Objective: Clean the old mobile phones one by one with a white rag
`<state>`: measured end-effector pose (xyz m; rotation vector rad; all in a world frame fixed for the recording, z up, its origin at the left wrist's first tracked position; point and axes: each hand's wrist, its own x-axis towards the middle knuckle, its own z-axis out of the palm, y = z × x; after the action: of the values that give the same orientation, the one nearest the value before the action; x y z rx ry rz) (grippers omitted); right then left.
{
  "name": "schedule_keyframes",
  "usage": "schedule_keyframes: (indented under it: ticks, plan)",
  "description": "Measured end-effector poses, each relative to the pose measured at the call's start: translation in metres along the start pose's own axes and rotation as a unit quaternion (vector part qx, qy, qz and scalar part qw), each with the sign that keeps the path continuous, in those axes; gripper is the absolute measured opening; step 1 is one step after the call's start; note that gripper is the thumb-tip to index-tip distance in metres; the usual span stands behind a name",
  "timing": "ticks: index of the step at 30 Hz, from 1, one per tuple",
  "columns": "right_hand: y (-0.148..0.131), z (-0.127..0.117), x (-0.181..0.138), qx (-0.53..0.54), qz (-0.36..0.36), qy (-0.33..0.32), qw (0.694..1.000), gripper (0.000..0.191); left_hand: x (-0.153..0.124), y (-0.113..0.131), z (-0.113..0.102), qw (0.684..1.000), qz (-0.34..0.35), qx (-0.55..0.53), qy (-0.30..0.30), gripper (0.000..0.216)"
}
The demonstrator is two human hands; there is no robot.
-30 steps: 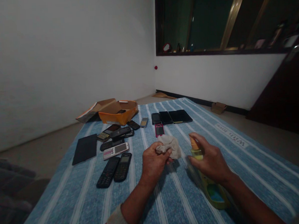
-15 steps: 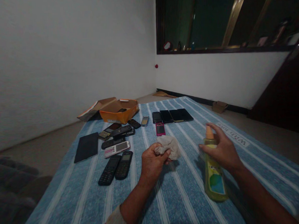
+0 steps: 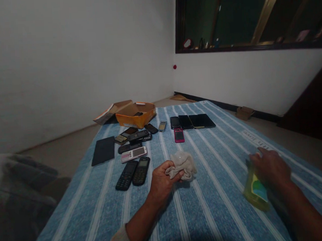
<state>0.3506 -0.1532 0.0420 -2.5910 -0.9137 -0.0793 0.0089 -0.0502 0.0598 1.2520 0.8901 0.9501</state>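
My left hand is closed on a crumpled grey cloth, held just above the blue striped sheet. To the right, my right hand is wrapped round the top of a yellow spray bottle, which is tilted low near the sheet. To the left of my left hand, two black keypad phones lie side by side.
Several more phones and a dark tablet lie at the left, a pink phone and a row of smartphones further back. An open orange box sits at the sheet's far edge. A grey bundle lies at the left.
My right hand has carried the spray bottle to the right and down toward the sheet. My left hand keeps the cloth in about the same place. The view has shifted slightly.
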Motion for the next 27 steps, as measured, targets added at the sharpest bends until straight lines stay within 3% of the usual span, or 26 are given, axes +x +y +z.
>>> schedule_keyframes:
  ticks: [2,3,4,7,9,11,15,23,25,27]
  plan:
    - [-0.026,-0.009,-0.023,0.109,-0.078,-0.002,0.991,0.048,-0.003,-0.002,-0.003,1.000,-0.016,-0.007,-0.005,0.026]
    - [-0.042,-0.012,-0.036,0.197,-0.119,-0.053,0.972,0.047,-0.004,-0.003,-0.004,1.000,-0.023,-0.012,-0.008,0.027]
    - [-0.059,-0.014,-0.049,0.286,-0.159,-0.132,0.936,0.048,-0.005,-0.004,-0.005,0.999,-0.029,-0.020,-0.012,0.027]
    - [-0.107,-0.007,-0.081,0.452,-0.234,-0.364,0.780,0.071,-0.006,-0.007,-0.007,0.998,-0.037,-0.049,-0.029,0.031]
    - [-0.131,0.004,-0.094,0.496,-0.242,-0.449,0.703,0.084,-0.006,-0.008,-0.008,0.996,-0.038,-0.058,-0.047,0.034]
    - [-0.146,0.016,-0.100,0.552,-0.227,-0.471,0.650,0.079,-0.006,-0.009,-0.010,0.996,-0.036,-0.067,-0.054,0.034]
    - [-0.155,0.034,-0.097,0.580,-0.180,-0.489,0.625,0.056,-0.004,-0.012,-0.012,0.994,-0.039,-0.098,-0.036,0.032]
    - [-0.159,0.047,-0.106,0.623,-0.108,-0.487,0.603,0.051,-0.006,-0.017,-0.009,0.987,-0.052,-0.150,0.014,0.028]
    - [-0.160,0.049,-0.110,0.633,-0.107,-0.468,0.607,0.048,-0.007,-0.018,-0.007,0.985,-0.052,-0.163,0.018,0.031]
    - [-0.161,0.050,-0.112,0.634,-0.132,-0.423,0.633,0.039,-0.007,-0.019,-0.006,0.985,-0.052,-0.165,0.017,0.032]
